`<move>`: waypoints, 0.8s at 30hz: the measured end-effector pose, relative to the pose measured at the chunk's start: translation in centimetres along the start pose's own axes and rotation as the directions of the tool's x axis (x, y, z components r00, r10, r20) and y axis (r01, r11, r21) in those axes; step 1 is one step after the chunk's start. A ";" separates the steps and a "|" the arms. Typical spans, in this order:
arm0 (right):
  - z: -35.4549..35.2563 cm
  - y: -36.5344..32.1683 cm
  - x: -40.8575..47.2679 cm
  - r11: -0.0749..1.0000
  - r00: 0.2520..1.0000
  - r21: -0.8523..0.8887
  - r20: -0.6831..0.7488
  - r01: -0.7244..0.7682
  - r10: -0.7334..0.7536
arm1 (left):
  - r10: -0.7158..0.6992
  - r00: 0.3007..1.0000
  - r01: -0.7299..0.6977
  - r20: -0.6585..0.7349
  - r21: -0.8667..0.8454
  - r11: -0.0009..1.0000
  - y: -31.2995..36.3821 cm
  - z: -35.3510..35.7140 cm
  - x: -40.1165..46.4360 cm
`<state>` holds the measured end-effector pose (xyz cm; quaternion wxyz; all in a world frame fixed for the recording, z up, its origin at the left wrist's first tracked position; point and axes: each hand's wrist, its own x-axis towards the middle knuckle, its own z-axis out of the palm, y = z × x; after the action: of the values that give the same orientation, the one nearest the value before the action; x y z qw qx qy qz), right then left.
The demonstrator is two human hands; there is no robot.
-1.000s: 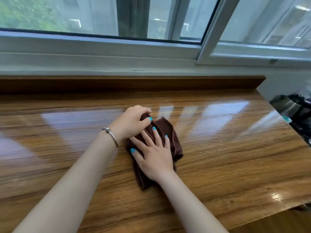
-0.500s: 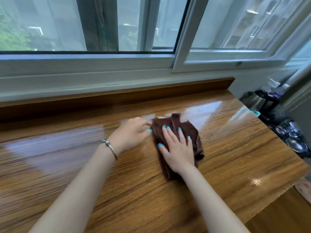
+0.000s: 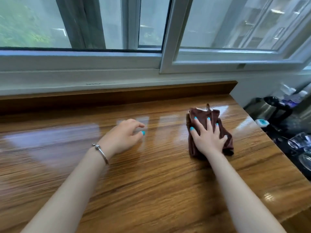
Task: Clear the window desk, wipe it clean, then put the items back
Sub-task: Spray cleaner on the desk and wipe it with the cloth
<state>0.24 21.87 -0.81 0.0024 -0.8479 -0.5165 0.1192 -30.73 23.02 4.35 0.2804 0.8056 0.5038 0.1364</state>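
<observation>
A folded brown cloth (image 3: 204, 115) lies on the glossy wooden window desk (image 3: 151, 182), toward its right side. My right hand (image 3: 207, 137) presses flat on the cloth with spread, straight fingers. My left hand (image 3: 122, 137) hovers over or rests lightly on the bare wood to the left of the cloth, fingers loosely curled and holding nothing. A silver bracelet sits on my left wrist.
A raised wooden ledge (image 3: 117, 96) and the window frame (image 3: 165, 61) run along the back. Past the desk's right edge, lower down, stand a dark kettle (image 3: 271, 106), a small white and blue object (image 3: 261, 122) and glassware (image 3: 301, 145).
My right hand has slid the cloth to the right across the desk. My left hand let go of the cloth and stayed near the middle, apart from it.
</observation>
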 end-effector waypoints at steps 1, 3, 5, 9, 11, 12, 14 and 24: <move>0.5 -0.3 -0.9 0.994 0.995 -0.024 -0.002 0.104 -0.104 | -0.016 1.000 0.016 -0.012 0.000 1.000 1.1 0.6 0.4; 1.9 0.0 -3.7 0.924 0.926 -0.067 -0.006 0.377 -0.378 | -0.020 1.000 0.020 -0.022 -0.008 1.000 3.8 1.9 1.7; 2.6 1.9 -5.7 0.810 0.813 -0.069 0.017 0.582 -0.583 | -0.018 0.999 0.016 -0.051 -0.034 0.999 6.8 3.4 3.3; 0.1 9.0 -0.7 0.838 0.839 -0.047 0.021 0.544 -0.544 | -0.073 0.995 0.069 -0.061 -0.072 0.995 11.2 5.9 5.9; -2.4 13.8 4.0 0.934 0.935 -0.044 0.012 0.356 -0.355 | -0.078 0.997 0.077 -0.022 -0.057 0.995 12.8 7.1 6.3; -3.5 16.1 6.0 0.964 0.965 -0.040 0.010 0.262 -0.262 | -0.075 0.997 0.075 -0.003 -0.050 0.996 13.5 7.6 6.4; -5.1 19.6 8.3 0.993 0.993 -0.022 0.022 0.119 -0.119 | -0.083 0.997 0.083 0.010 -0.063 0.995 14.0 8.4 6.2; -0.3 16.0 -2.8 0.873 0.876 -0.079 -0.002 0.482 -0.483 | -0.039 0.999 0.039 0.010 -0.040 0.998 18.7 13.6 8.5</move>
<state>13.14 12.00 -2.04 0.0054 -0.6931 -0.7156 0.0862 -6.28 20.08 3.86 0.3015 0.7904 0.5152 0.1374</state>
